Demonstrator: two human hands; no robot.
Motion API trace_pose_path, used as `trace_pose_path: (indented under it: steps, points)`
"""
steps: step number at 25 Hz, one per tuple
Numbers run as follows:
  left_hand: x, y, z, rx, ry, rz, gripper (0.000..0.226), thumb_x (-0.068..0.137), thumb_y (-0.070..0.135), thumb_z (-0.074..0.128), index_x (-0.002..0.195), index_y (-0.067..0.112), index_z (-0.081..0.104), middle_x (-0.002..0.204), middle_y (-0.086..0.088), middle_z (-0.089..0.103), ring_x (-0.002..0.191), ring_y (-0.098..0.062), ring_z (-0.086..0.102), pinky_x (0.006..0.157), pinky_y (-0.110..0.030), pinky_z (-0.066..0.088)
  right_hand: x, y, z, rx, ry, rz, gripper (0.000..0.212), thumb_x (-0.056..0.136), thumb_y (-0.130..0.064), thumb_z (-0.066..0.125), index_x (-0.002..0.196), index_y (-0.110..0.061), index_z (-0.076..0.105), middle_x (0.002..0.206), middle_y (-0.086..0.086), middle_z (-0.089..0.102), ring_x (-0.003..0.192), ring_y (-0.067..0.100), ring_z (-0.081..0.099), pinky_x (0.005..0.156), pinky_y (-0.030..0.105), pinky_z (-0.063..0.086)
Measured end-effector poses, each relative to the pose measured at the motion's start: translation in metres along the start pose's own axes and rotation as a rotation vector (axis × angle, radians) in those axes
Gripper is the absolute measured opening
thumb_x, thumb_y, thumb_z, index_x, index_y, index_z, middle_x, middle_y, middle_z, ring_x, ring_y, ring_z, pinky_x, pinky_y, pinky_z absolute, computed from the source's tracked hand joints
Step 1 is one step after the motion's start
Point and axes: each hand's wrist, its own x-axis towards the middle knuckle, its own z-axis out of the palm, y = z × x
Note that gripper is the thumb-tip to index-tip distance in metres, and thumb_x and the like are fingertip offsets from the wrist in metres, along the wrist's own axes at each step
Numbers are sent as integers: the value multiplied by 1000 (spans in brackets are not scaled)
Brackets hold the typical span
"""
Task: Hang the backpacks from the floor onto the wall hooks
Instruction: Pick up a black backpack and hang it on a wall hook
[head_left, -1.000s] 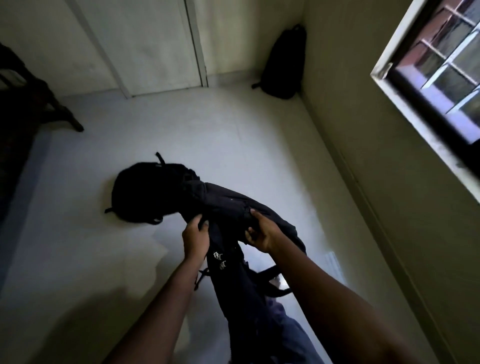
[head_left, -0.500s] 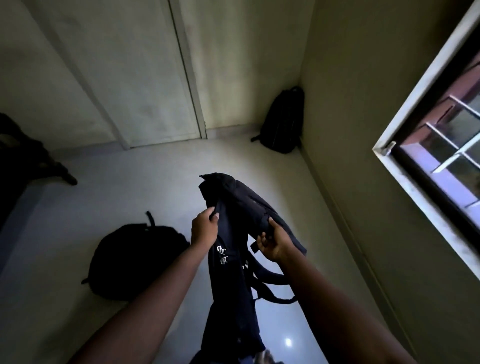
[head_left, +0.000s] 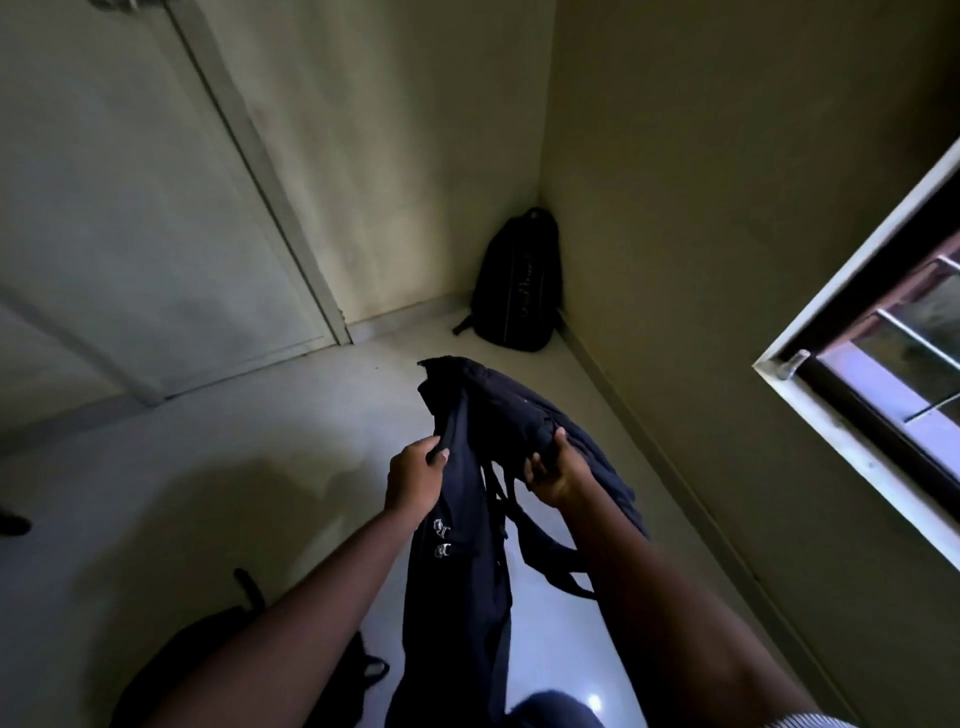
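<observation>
- Two grips on the held backpack (head_left: 467, 571): fingers (head_left: 434, 453) of the left hand (head_left: 415, 475) curled, pinching the fabric edge near its top; fingers (head_left: 537, 462) of the right hand (head_left: 558, 470) wrapped round a bunched fold beside the straps.
- Lifted higher than a second ago; now hanging clear of the floor between both arms, straps dangling.
- Looking further up the walls: floor backpack (head_left: 208, 665) slid to lower left, corner backpack (head_left: 519, 280) upright against the corner.
- No hooks in view yet; probably carrying toward one. None hung so far.
</observation>
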Motion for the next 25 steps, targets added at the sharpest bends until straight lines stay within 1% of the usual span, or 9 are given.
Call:
trace_pose_path:
  steps: [2, 5, 7, 10, 12, 16, 20, 23, 25]
  points:
    - [40, 8, 1, 22, -42, 34, 37, 93, 16, 50, 128, 4, 53, 131, -17, 59, 120, -30, 56, 100, -36, 46, 26, -18, 20, 33, -8, -33, 51, 92, -42, 51, 134, -14, 46, 81, 6, 54, 70, 15, 53, 58, 23, 54]
    - [88, 23, 0, 31, -89, 68, 38, 93, 15, 50, 128, 3, 53, 133, -16, 57, 124, -28, 53, 103, -35, 43, 62, -38, 40, -85, -100, -119, 54, 94, -38, 48, 140, -10, 39, 129, 12, 54, 119, 26, 54, 94, 32, 46]
    - [121, 34, -2, 13, -109, 75, 38, 93, 15, 51, 128, 2, 53, 133, -16, 57, 123, -29, 53, 102, -35, 44, 82, -40, 58, -370, -181, -131, 58, 89, -44, 53, 136, -10, 46, 125, 9, 58, 111, 24, 57, 90, 33, 48]
    - [168, 48, -13, 25, -119, 88, 37, 92, 15, 52, 127, 3, 55, 130, -16, 60, 120, -29, 56, 99, -35, 45, 94, -51, 112, -565, -336, -174, 43, 85, -54, 53, 107, -19, 66, 116, 8, 62, 98, 22, 57, 84, 35, 42]
    - [196, 59, -25, 32, -133, 140, 35, 91, 14, 53, 125, 5, 56, 127, -15, 61, 117, -28, 57, 99, -36, 46, 94, -66, 157, -628, -282, -246, 47, 80, -60, 57, 104, -21, 66, 114, 4, 64, 102, 20, 59, 85, 33, 45]
    - [244, 75, -50, 48, -133, 276, 31, 89, 9, 55, 120, 9, 62, 118, -13, 65, 109, -28, 61, 93, -35, 49, 98, -88, 242, -732, -86, -394, 83, 57, -66, 71, 117, -10, 63, 117, 8, 66, 107, 25, 64, 90, 36, 54]
    - [292, 92, -75, 26, -136, 320, 27, 86, 11, 60, 112, 9, 67, 111, -13, 70, 103, -26, 64, 90, -35, 52, 100, -112, 305, -835, 105, -568, 43, 86, -32, 62, 119, -5, 62, 114, 14, 66, 108, 30, 62, 86, 32, 50]
    - [325, 106, -103, -226, -115, 148, 29, 85, 27, 63, 110, 12, 64, 110, -7, 68, 106, -23, 63, 93, -36, 52, 105, -128, 335, -829, 11, -623, 38, 88, -30, 61, 114, -3, 63, 108, 13, 68, 100, 28, 65, 85, 34, 53]
    - [345, 124, -124, -431, -169, -11, 50, 80, 44, 64, 121, 18, 53, 118, 0, 61, 114, -23, 58, 97, -44, 50, 101, -132, 350, -901, -77, -676, 36, 87, -32, 62, 104, -1, 66, 99, 15, 69, 86, 24, 65, 74, 33, 51]
